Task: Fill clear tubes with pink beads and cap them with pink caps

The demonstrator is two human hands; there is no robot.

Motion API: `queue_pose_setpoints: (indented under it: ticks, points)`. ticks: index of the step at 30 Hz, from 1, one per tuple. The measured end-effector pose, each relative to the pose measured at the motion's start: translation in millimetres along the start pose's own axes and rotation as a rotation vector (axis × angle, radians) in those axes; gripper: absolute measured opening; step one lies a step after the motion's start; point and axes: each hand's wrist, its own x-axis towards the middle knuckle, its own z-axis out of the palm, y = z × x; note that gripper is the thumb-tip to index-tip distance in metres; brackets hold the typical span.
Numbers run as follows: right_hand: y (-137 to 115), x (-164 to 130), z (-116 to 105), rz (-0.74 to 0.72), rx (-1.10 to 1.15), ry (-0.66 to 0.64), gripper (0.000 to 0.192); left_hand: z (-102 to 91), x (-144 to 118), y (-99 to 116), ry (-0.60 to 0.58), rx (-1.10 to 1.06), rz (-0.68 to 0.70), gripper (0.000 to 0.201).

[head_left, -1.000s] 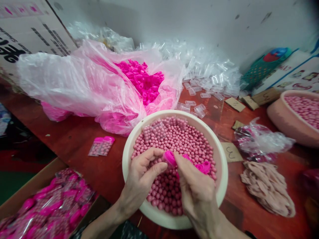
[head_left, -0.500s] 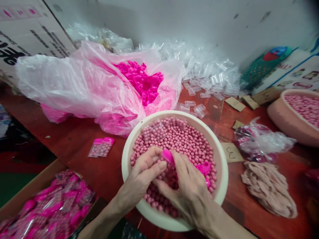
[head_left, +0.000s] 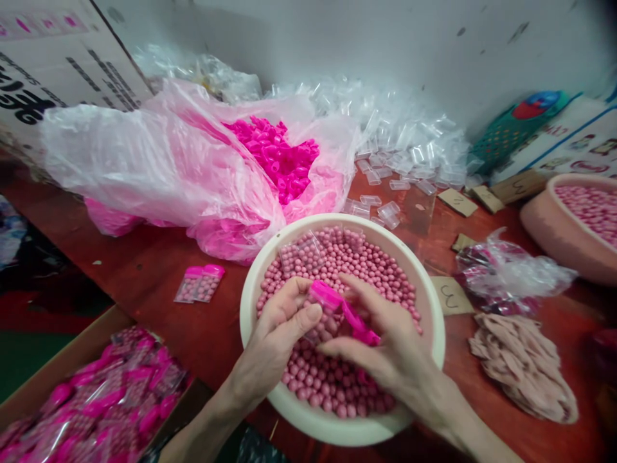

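Note:
A cream bowl (head_left: 429,302) full of small pink beads (head_left: 366,270) stands in front of me. Over it, my left hand (head_left: 279,334) pinches a small clear container with a bright pink cap (head_left: 326,297). My right hand (head_left: 390,347) reaches across the beads from the right, with several pink caps (head_left: 360,325) held against its fingers, and touches the same container. A clear container (head_left: 301,254) filled with beads lies in the bowl's far left part.
A plastic bag of pink caps (head_left: 277,157) lies behind the bowl, with a heap of clear containers (head_left: 409,145) beside it. Two filled capped containers (head_left: 200,283) lie on the red table. A cardboard box of finished ones (head_left: 96,399) stands lower left. A second bead bowl (head_left: 573,222) is right.
My right hand has slid down and leftward across the bowl, turning flatter. The pink caps that lay on the beads at the right are now under its fingers. My left hand has hardly moved.

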Motion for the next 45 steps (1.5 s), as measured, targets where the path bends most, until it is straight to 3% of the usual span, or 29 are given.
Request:
queue_pose_setpoints:
  ticks: [2, 4, 7, 11, 16, 20, 23, 27, 29, 31, 33, 34, 37, 39, 42, 45]
  points:
    - [0, 0, -10, 0.188, 0.251, 0.075, 0.034, 1.2, 0, 1, -0.05, 0.032, 0.003, 0.014]
    - [-2, 1, -15, 0.225, 0.324, 0.147, 0.019, 2.7, 0, 3, -0.089, 0.109, 0.007, 0.011]
    - [-9, 3, -11, 0.062, 0.055, 0.073, 0.011, 5.7, -2, 3, -0.04, 0.233, 0.054, 0.016]
    - [-12, 1, 6, -0.14, -0.44, -0.063, 0.027, 7.7, -6, 1, 0.1, 0.395, 0.133, 0.034]
    - [-8, -1, 19, -0.305, -0.715, 0.005, 0.026, 4.7, -9, 0, 0.039, 0.431, 0.159, 0.034]
    - [-5, 4, 19, -0.451, -0.886, 0.062, 0.036, 1.1, -10, 1, 0.022, 0.379, 0.149, 0.03]
    - [-3, 8, 20, -0.506, -0.824, 0.063, 0.043, -0.4, -7, 1, 0.014, 0.289, 0.158, 0.028]
    - [-3, 10, 24, -0.337, -0.676, 0.011, 0.04, 3.6, -3, 2, 0.043, 0.262, 0.174, 0.026]
    - [-4, 9, 22, -0.265, -0.558, -0.042, 0.043, 6.1, -4, 5, 0.092, 0.275, 0.169, 0.027]
    - [-4, 8, 15, -0.222, -0.436, -0.078, 0.063, 4.0, -7, 11, 0.21, 0.283, 0.206, 0.03]
    - [1, 10, 3, -0.167, -0.39, -0.041, 0.074, -7.1, -11, 16, 0.419, 0.315, 0.34, 0.034]
    - [4, 13, -5, -0.13, -0.41, 0.006, 0.07, -16.9, -13, 17, 0.551, 0.352, 0.44, 0.036]
    - [20, 31, -27, -0.054, -0.573, 0.163, 0.037, -58.6, -12, 13, 0.883, 0.598, 0.648, 0.042]
    - [31, 46, -37, -0.059, -0.652, 0.212, 0.025, -88.9, -6, 5, 0.971, 0.885, 0.65, 0.043]
    - [45, 65, -41, -0.047, -0.651, 0.18, 0.019, -122.7, 5, -8, 0.892, 1.17, 0.58, 0.033]
    - [52, 72, -38, -0.055, -0.587, 0.11, 0.017, -138.8, 15, -15, 0.824, 1.503, 0.521, 0.031]
